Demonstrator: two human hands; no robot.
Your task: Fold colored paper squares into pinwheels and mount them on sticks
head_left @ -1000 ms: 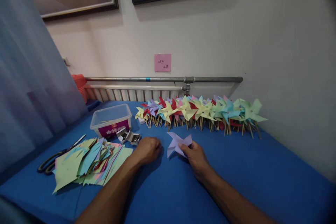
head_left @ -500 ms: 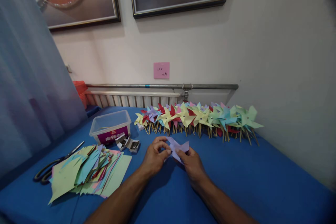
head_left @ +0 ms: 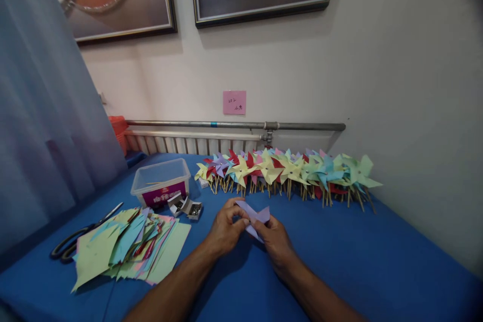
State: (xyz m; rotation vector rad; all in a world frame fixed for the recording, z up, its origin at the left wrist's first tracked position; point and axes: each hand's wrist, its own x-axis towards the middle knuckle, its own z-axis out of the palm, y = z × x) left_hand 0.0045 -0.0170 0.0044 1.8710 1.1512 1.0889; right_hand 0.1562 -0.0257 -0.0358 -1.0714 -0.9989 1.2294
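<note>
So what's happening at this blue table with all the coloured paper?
A person is working a lilac paper piece with both hands: the left hand and the right hand pinch it just above the blue table. A long row of finished pinwheels lies along the wall. To the left lie a stack of cut paper, scissors, a plastic tub and small open boxes.

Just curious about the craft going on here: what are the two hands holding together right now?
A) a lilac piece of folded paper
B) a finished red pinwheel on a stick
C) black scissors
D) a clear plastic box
A: the left hand and right hand both pinch the lilac paper above the blue table.
</note>
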